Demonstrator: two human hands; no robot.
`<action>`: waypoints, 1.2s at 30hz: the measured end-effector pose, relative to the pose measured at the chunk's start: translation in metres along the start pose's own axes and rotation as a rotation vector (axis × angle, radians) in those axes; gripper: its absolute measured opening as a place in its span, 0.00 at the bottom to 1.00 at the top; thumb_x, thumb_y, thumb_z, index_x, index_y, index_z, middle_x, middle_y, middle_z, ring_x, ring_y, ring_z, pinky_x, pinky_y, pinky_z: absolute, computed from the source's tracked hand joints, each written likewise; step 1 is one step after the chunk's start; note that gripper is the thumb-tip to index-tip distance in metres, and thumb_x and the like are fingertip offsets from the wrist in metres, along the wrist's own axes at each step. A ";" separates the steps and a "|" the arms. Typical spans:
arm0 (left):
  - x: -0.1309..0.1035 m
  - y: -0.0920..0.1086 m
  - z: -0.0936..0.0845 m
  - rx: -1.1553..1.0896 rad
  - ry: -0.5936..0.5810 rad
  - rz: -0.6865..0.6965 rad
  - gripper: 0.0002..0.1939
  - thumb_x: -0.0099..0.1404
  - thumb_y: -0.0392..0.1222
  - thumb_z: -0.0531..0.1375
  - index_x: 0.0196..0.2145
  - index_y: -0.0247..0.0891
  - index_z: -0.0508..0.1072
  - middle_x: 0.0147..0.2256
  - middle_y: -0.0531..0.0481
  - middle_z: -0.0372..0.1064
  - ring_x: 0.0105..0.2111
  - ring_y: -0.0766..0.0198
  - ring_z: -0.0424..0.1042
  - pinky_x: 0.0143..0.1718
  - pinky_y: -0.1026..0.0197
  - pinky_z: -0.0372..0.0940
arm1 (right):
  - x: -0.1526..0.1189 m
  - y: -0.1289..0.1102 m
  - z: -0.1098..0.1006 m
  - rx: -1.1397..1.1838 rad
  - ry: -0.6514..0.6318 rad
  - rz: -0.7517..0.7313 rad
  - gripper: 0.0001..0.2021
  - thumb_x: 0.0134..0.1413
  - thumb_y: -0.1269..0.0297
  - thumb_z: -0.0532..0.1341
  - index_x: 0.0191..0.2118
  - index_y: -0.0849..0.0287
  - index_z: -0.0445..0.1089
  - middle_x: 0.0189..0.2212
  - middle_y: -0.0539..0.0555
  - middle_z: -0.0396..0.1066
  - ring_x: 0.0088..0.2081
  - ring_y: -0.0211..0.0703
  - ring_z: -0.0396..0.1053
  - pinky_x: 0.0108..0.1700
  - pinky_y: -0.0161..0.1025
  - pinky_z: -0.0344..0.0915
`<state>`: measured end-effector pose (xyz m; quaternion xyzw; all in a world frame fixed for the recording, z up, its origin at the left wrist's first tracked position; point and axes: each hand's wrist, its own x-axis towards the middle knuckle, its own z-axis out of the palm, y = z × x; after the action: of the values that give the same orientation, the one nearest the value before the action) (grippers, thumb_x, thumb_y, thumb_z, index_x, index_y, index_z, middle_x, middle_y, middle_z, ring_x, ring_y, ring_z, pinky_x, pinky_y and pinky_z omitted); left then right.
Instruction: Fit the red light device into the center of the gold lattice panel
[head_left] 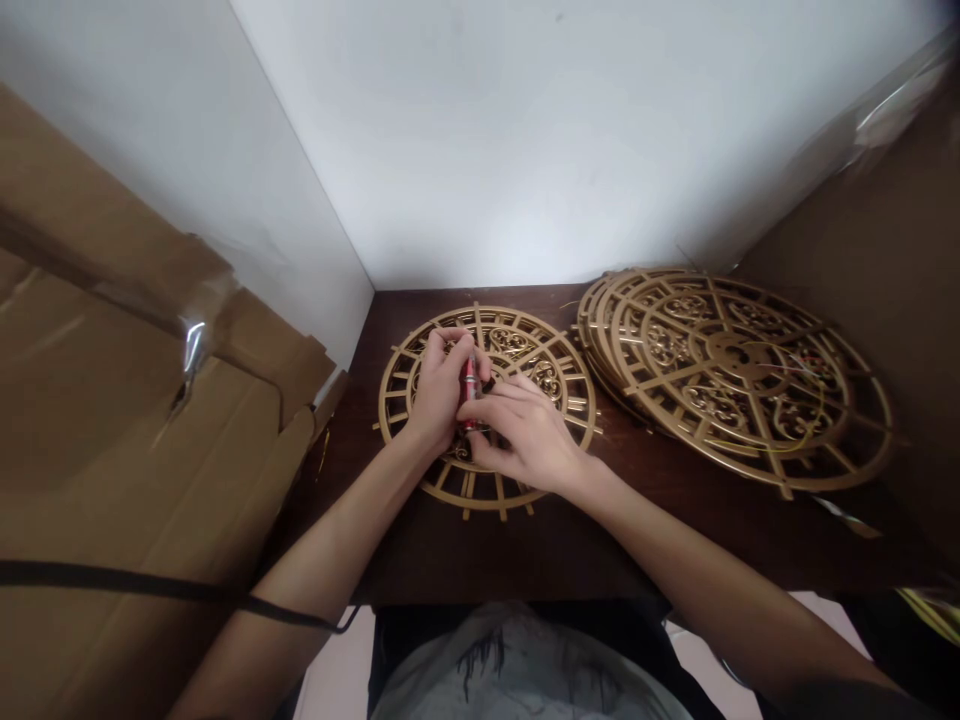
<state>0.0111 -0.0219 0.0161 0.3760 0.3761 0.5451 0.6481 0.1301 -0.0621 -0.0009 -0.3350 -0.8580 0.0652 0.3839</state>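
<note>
Fingers of the left hand and right hand close round a slim, glossy red tube, perhaps a pen, seemingly steadying it from both sides above a gold openwork disc. Curled scrolls and flat bars fill that disc, lying on the dark wood counter.

The person is wearing a grey shirt at six o'clock, streaky dark markings running down its front. Toward four o'clock, a dark sleeve is covering the right arm. From eight o'clock, a slim black cord is crossing the left forearm. The left hand and right hand are showing bare.
</note>
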 end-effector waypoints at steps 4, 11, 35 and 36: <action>0.001 -0.003 -0.003 0.058 -0.020 0.044 0.08 0.62 0.40 0.57 0.34 0.40 0.58 0.19 0.57 0.65 0.19 0.71 0.63 0.22 0.70 0.57 | 0.001 0.003 -0.002 0.075 0.024 -0.028 0.08 0.53 0.72 0.54 0.36 0.59 0.69 0.26 0.51 0.69 0.30 0.39 0.64 0.38 0.38 0.62; -0.002 -0.007 0.000 0.051 -0.029 0.034 0.09 0.62 0.41 0.58 0.34 0.40 0.58 0.19 0.58 0.63 0.18 0.72 0.62 0.21 0.70 0.56 | -0.001 0.008 0.001 0.157 0.032 -0.079 0.08 0.52 0.74 0.53 0.35 0.59 0.68 0.25 0.50 0.68 0.29 0.38 0.64 0.36 0.36 0.65; -0.003 -0.008 0.002 0.089 0.003 0.040 0.06 0.64 0.36 0.53 0.34 0.40 0.55 0.17 0.60 0.61 0.17 0.73 0.60 0.20 0.71 0.55 | -0.001 0.009 0.002 0.159 0.037 -0.098 0.09 0.51 0.75 0.53 0.35 0.61 0.69 0.23 0.51 0.68 0.28 0.38 0.62 0.35 0.36 0.65; -0.003 -0.008 0.003 0.090 0.001 0.039 0.06 0.64 0.36 0.53 0.34 0.40 0.55 0.17 0.60 0.61 0.17 0.73 0.61 0.20 0.71 0.56 | -0.001 0.008 0.002 0.161 0.042 -0.094 0.09 0.51 0.75 0.53 0.35 0.61 0.69 0.24 0.51 0.68 0.29 0.38 0.62 0.35 0.36 0.65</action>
<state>0.0165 -0.0258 0.0102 0.4116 0.3933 0.5405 0.6195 0.1338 -0.0562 -0.0061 -0.2638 -0.8565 0.1092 0.4301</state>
